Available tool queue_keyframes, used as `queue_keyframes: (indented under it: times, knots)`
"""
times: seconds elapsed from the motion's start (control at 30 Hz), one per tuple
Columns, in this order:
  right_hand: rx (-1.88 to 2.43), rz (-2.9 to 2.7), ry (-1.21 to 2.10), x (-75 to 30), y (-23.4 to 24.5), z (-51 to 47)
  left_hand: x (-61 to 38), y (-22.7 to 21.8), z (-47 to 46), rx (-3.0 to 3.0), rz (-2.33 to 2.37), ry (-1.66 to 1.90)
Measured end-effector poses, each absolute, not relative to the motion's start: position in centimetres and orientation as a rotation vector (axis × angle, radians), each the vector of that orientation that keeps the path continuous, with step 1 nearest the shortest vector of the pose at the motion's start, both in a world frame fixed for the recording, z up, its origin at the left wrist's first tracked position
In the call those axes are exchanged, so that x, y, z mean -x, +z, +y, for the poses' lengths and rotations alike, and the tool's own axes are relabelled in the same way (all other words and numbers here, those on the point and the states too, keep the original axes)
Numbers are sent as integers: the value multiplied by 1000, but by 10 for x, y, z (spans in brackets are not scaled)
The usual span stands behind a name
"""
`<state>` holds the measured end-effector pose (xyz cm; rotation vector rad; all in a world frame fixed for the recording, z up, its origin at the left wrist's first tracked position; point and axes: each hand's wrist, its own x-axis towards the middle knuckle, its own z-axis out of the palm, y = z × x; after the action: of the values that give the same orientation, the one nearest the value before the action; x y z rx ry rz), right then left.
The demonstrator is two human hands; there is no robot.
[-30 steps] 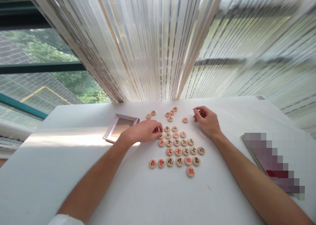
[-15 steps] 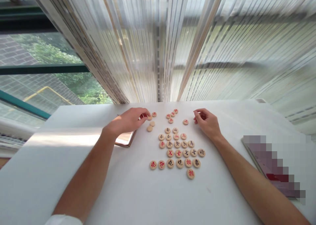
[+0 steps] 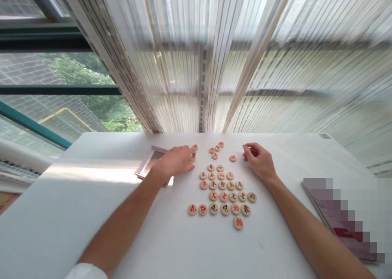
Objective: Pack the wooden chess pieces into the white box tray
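My left hand (image 3: 179, 161) reaches over a few blank-faced xiangqi pieces at the far side of the table. Its thumb and index finger are apart, with one plain wooden piece (image 3: 192, 158) showing between them; the others are hidden under the hand. A red-marked piece (image 3: 195, 147) lies just beyond the fingertips. My right hand (image 3: 259, 159) rests on its side with the fingers curled in, and no piece shows in it. The nearest piece to it is a red-marked one (image 3: 232, 158). Between the hands lie rows of face-up pieces, including a red-marked piece (image 3: 238, 222) closest to me.
A shallow open box (image 3: 143, 162) sits partly under my left wrist. To the right lies a flat booklet (image 3: 324, 217), partly pixelated. The white table (image 3: 159, 238) ends at blinds (image 3: 202, 66) and a window on the left.
My left hand has moved right, farther over the blank pieces, uncovering more of the box. My right hand stays in place, curled. The whole view has shifted slightly.
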<state>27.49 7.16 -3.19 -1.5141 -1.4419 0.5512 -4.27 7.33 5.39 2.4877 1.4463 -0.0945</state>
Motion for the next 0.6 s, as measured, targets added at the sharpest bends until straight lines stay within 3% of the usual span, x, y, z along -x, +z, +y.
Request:
queue_keyframes:
  times: [0.6]
  knots:
    - [1514, -1450, 549, -275, -32, 72, 23, 37, 69, -2629, 1469, -60]
